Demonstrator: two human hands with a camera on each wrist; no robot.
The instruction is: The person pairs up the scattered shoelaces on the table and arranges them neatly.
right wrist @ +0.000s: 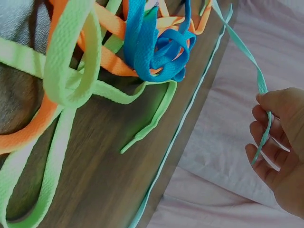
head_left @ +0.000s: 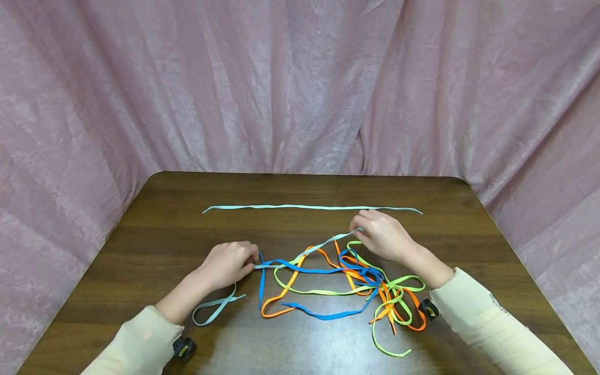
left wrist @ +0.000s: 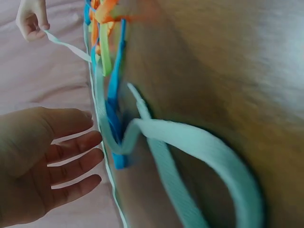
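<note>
My right hand [head_left: 382, 234] pinches a pale mint shoelace [right wrist: 243, 46] between thumb and forefinger, its short end trailing past the other fingers. From there the lace slants down leftward across the tangle to my left hand [head_left: 229, 264]. In the left wrist view the left fingers [left wrist: 76, 168] are spread and loosely straight, their tips close to the lace, which sags and bends beside them. Its far end lies in a loop [left wrist: 237, 180] on the table, below the left hand. Blue [head_left: 328, 315], orange [head_left: 278, 313] and lime green shoelaces [head_left: 323, 292] lie tangled between the hands.
Another pale mint shoelace [head_left: 300, 207] lies stretched straight across the far part of the wooden table [head_left: 154, 229]. The thickest bunching of the tangle, with blue loops [head_left: 370, 273], is below the right hand. Pink curtains [head_left: 300, 104] hang behind the table.
</note>
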